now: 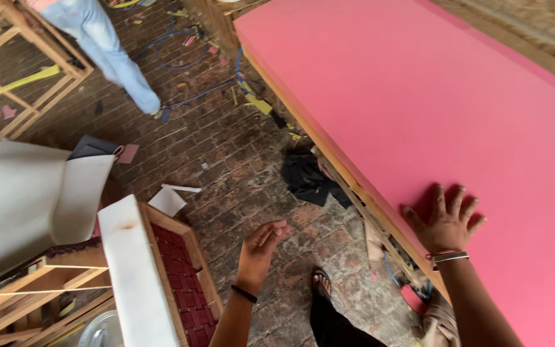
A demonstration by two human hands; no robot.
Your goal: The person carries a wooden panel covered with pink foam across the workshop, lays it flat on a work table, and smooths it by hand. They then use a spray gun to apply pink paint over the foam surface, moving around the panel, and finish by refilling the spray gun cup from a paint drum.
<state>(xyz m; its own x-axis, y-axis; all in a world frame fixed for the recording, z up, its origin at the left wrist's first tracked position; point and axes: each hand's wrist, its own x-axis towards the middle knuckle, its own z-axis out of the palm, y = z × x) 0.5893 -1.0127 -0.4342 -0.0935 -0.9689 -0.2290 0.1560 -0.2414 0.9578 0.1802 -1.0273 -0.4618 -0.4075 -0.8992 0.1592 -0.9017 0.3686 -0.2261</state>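
At lower right of the frame, the right hand [446, 220] lies flat with fingers spread on the pink foam sheet [431, 96], near its lower edge. Lower centre, the left hand [260, 247] hangs open above the brick floor [226, 148], holding nothing. Foam's right side is cut off; the desk [329, 160] beneath barely shows.
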